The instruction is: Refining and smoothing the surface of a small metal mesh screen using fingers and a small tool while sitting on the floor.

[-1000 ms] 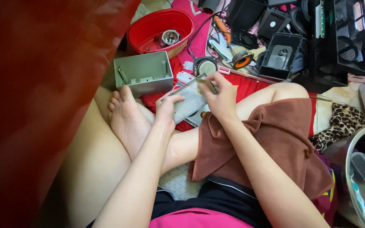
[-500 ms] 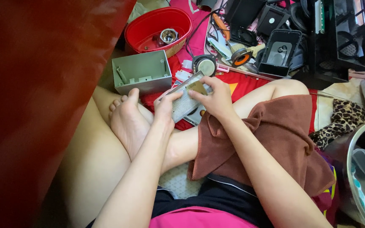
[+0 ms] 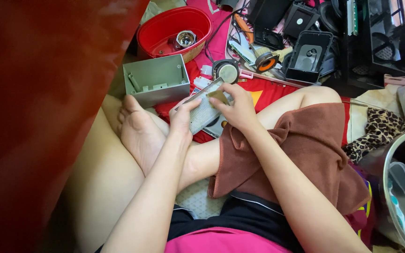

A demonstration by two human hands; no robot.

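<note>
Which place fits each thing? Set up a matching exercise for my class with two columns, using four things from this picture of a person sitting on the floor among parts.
Things
1. silver mesh panel
2. metal cup-shaped part
3. grey open box
4. brown towel

Places
A. draped over the person's thigh
B. inside the red basin
C. held between the left hand and right hand
D. on the floor just beyond the bare foot

Pairs: 1-C, 2-B, 3-D, 4-A

Bare arms, pink top, black shorts
</note>
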